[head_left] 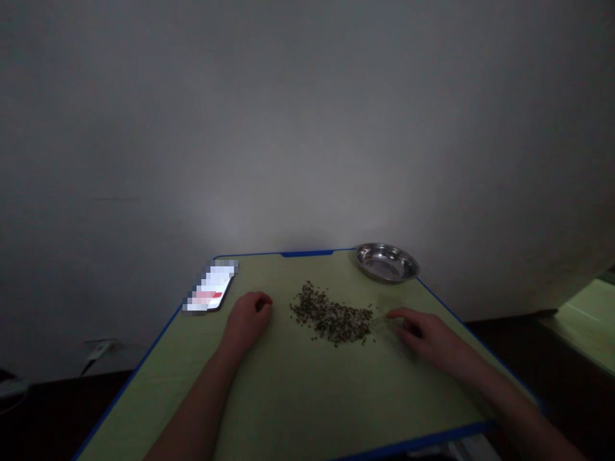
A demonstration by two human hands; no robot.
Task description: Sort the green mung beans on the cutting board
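Observation:
A loose pile of small grains [336,318], brown ones mixed with pale ones, lies spread over the middle of the table. To its left, apart from it, my left hand [247,318] rests on the tabletop with the fingers curled in; nothing shows in them. My right hand [425,334] is at the pile's right side, thumb and index finger pinched on a thin, pale, wire-like tool [380,319]. The tool's tip reaches the right edge of the grains. Its exact kind is too faint to make out.
A round steel bowl [387,264] stands at the table's back right corner. At the left edge lies a phone [211,288] with a lit screen. The pale green table [288,397] has a blue rim and stands near a grey wall [307,128]. Another tabletop [583,320] appears at far right.

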